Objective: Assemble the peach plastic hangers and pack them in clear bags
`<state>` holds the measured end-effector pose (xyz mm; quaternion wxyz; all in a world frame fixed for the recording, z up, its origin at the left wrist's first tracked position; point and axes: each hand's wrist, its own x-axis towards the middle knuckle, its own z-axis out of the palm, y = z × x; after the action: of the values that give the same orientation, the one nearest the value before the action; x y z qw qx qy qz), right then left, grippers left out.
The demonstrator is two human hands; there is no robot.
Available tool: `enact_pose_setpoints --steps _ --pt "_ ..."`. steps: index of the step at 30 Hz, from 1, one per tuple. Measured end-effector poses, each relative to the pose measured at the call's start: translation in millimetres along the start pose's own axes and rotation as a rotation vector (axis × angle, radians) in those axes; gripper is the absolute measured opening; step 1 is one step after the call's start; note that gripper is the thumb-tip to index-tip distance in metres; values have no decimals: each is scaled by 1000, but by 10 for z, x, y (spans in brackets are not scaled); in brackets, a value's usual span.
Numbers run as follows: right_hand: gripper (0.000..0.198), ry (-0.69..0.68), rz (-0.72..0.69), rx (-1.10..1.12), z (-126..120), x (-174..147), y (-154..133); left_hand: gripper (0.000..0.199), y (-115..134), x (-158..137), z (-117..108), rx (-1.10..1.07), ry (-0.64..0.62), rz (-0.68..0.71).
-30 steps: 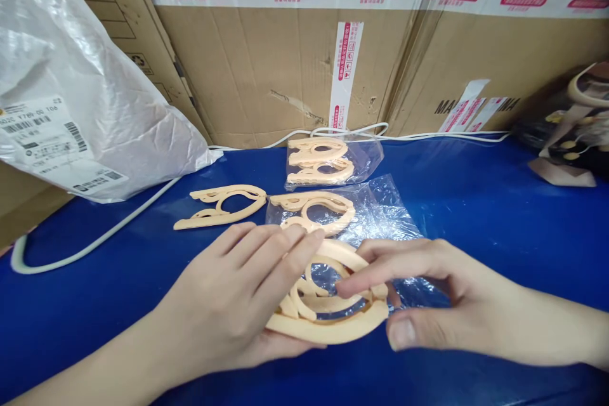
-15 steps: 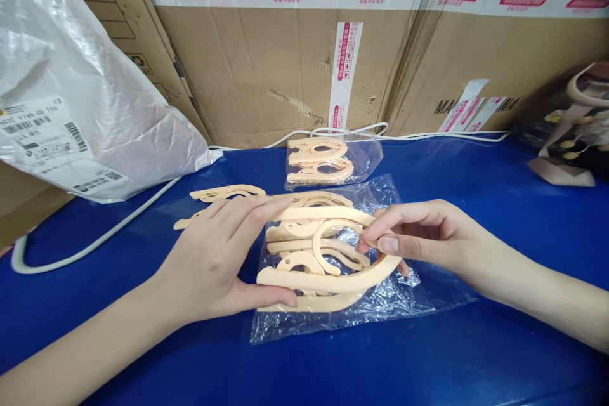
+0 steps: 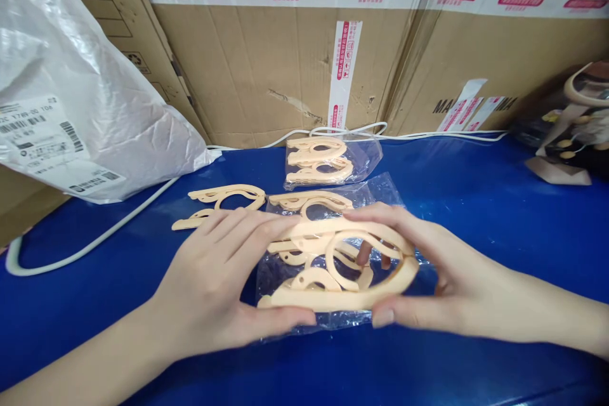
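Note:
A beige folding hanger (image 3: 328, 299), folded into a loop, is held between my two hands just above a clear plastic bag (image 3: 384, 189). My left hand (image 3: 209, 276) grips its left end, thumb along the lower arm and fingers over the upper arm. Around the rounded right end, my right hand (image 3: 447, 279) is closed, thumb below and fingers above and behind. Several more folded hangers (image 3: 309, 199) lie on or in the bag beneath, partly hidden. Left of them, another folded hanger (image 3: 233, 190) rests on the blue table, partly covered by my left fingers.
Behind, a second clear bag (image 3: 366, 155) holds folded hangers. A white cable (image 3: 95, 252) runs along the table's back and left. Large cardboard boxes (image 3: 266, 63) form a wall at the back. A white shipping bag (image 3: 95, 89) leans at left; a wrapped object (image 3: 561, 162) sits at right.
My right hand has shifted from pinching the hanger's inner curve to wrapping its right end from outside. The hanger's arms have come together into a closed loop, slightly further right.

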<state>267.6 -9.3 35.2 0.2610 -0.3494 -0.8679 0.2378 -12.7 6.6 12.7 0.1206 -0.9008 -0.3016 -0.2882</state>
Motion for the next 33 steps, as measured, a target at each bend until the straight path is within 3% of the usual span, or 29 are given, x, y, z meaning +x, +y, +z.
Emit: enact_pose_setpoints --steps 3,9,16,20,24,33 --pt "80 -13 -142 -259 38 -20 -89 72 142 -4 -18 -45 7 30" --pt "65 31 -310 -474 140 -20 -114 71 269 2 -47 28 27 17" --pt "61 61 -252 -484 147 -8 -67 72 181 5 1 30 -50 29" --pt "49 102 -339 -529 192 20 -8 55 135 2 58 -51 -125 27" --pt "45 57 -361 -564 240 28 17 45 133 10 77 -72 -140 17" --pt "86 -86 -206 -478 289 -24 -54 40 131 6 91 -112 -180 38"
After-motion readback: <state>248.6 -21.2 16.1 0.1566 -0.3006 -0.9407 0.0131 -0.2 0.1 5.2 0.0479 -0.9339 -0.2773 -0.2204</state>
